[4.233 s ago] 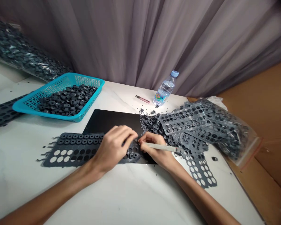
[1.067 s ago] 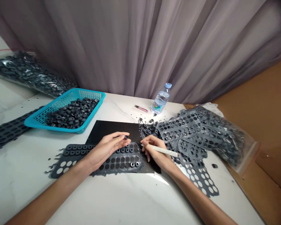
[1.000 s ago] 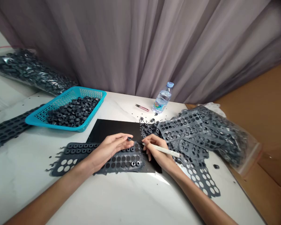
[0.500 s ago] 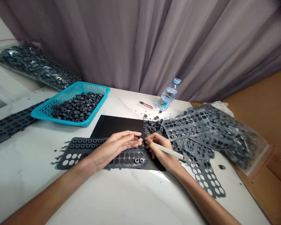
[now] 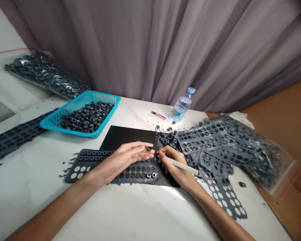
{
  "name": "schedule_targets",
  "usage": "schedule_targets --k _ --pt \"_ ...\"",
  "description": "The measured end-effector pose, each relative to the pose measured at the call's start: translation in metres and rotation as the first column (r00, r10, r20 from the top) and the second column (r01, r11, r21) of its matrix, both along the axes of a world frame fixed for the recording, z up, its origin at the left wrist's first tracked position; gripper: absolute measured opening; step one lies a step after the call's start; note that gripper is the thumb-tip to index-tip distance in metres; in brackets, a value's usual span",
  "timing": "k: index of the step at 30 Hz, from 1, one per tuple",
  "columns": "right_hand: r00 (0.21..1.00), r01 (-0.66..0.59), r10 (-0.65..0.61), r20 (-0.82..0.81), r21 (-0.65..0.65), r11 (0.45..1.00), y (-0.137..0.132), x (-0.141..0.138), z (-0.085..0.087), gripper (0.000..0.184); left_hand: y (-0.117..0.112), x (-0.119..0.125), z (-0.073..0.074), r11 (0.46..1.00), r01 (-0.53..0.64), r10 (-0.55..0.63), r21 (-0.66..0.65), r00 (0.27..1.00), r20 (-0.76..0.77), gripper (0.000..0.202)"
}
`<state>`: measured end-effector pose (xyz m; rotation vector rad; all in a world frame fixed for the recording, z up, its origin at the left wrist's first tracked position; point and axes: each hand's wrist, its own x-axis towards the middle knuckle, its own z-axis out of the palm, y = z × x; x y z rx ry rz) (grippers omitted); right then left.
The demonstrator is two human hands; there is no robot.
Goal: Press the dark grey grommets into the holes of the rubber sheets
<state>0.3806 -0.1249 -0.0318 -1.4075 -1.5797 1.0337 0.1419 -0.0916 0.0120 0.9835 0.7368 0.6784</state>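
Between the thumb and fingers of my left hand [image 5: 126,156] is a small black rubber bushing [image 5: 149,148]. My right hand [image 5: 174,163] grips a pen-like tool with a whitish handle [image 5: 182,165], its dark tip close to the left fingertips. Under the left hand lies a dark rubber sheet [image 5: 137,180] with rows of round holes. Bushings sit in its back rows, and two loose-looking ones [image 5: 151,175] sit near its right end. A black mat [image 5: 130,134] lies beneath part of the sheet.
A blue basket [image 5: 46,124] of bushings stands at left before a filled plastic bag [image 5: 47,73]. Pink thread snips [image 5: 158,115] and a water bottle [image 5: 181,107] are at the back. Punched rubber sheets [image 5: 205,135], scraps and another bag [image 5: 273,167] crowd the right.
The whole view has shifted slightly, so things appear a little lower and to the right. Both hands keep nearly the same pose, still holding the bushing and the tool.
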Motion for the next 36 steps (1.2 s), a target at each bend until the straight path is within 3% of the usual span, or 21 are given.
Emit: schedule_targets --k 6,9,10,11,13,14,15,16,17,20,22,24,26,28,29,31,32,34,36 --pt "0.998 -0.005 0.005 0.055 -0.001 1.0 0.0 -0.001 0.001 0.028 -0.003 0.0 0.01 0.998 0.007 -0.006 0.058 1.0 -0.017 0.038" --pt "0.997 -0.005 0.002 0.078 0.041 0.999 0.0 -0.003 0.003 0.027 0.003 -0.005 0.015 0.953 -0.14 0.171 0.268 0.981 -0.094 0.039" --pt "0.996 -0.005 -0.001 0.092 0.062 0.998 -0.001 -0.004 0.004 0.027 0.008 -0.01 0.017 0.89 -0.225 0.297 0.396 0.946 -0.13 0.038" --pt "0.994 -0.009 0.0 0.109 0.085 0.996 -0.001 -0.004 0.004 0.027 0.015 -0.019 0.018 0.789 -0.304 0.444 0.534 0.882 -0.154 0.037" --pt "0.989 -0.025 0.006 0.147 0.128 0.991 -0.001 -0.005 0.004 0.027 0.032 -0.043 0.02 0.521 -0.357 0.712 0.775 0.683 -0.164 0.035" --pt "0.986 -0.034 0.01 0.164 0.144 0.989 0.0 -0.005 0.004 0.027 0.043 -0.059 0.021 0.41 -0.333 0.798 0.849 0.583 -0.157 0.035" --pt "0.984 -0.039 0.012 0.176 0.155 0.987 0.0 -0.005 0.004 0.027 0.053 -0.076 0.02 0.336 -0.267 0.852 0.903 0.495 -0.17 0.036" --pt "0.983 -0.042 0.011 0.184 0.162 0.986 0.001 -0.005 0.003 0.027 0.064 -0.093 0.02 0.273 -0.202 0.898 0.941 0.404 -0.174 0.036" --pt "0.982 -0.041 0.01 0.189 0.165 0.985 0.001 -0.005 0.002 0.027 0.075 -0.11 0.018 0.244 -0.131 0.919 0.961 0.349 -0.185 0.037" --pt "0.979 -0.027 -0.009 0.203 0.174 0.984 0.0 -0.005 0.0 0.028 0.097 -0.147 0.012 0.221 0.064 0.927 0.973 0.295 -0.23 0.04" --pt "0.976 -0.019 -0.022 0.215 0.188 0.982 -0.002 -0.006 0.0 0.029 0.101 -0.154 0.009 0.194 0.108 0.937 0.975 0.275 -0.217 0.039" --pt "0.975 -0.019 -0.028 0.22 0.206 0.978 -0.005 -0.006 0.002 0.028 0.095 -0.142 0.008 0.151 0.079 0.939 0.985 0.299 -0.168 0.036" --pt "0.978 -0.02 -0.026 0.208 0.216 0.976 -0.008 -0.007 0.005 0.027 0.08 -0.115 0.008 0.137 0.019 0.911 0.99 0.39 -0.133 0.03" --pt "0.988 -0.017 -0.01 0.155 0.178 0.984 -0.009 -0.007 0.007 0.026 0.06 -0.08 0.006 0.223 -0.018 0.822 0.975 0.54 -0.178 0.024" --pt "0.994 -0.025 0.011 0.11 0.133 0.991 -0.009 -0.008 0.007 0.026 0.049 -0.062 0.004 0.309 -0.007 0.737 0.951 0.634 -0.234 0.021" --pt "0.998 -0.061 0.061 -0.001 0.021 0.998 -0.008 -0.008 0.007 0.026 0.029 -0.032 -0.002 0.459 0.099 0.523 0.883 0.773 -0.358 0.016" --pt "0.995 -0.082 0.081 -0.052 -0.029 0.996 -0.007 -0.009 0.006 0.025 0.021 -0.02 -0.005 0.501 0.175 0.425 0.847 0.803 -0.417 0.014" --pt "0.986 -0.116 0.104 -0.131 -0.092 0.989 -0.006 -0.009 0.003 0.022 0.008 -0.005 -0.012 0.523 0.285 0.309 0.803 0.815 -0.49 0.011" --pt "0.977 -0.129 0.106 -0.186 -0.116 0.985 -0.006 -0.009 0.0 0.019 0.002 0.0 -0.018 0.486 0.368 0.281 0.792 0.793 -0.541 0.009"
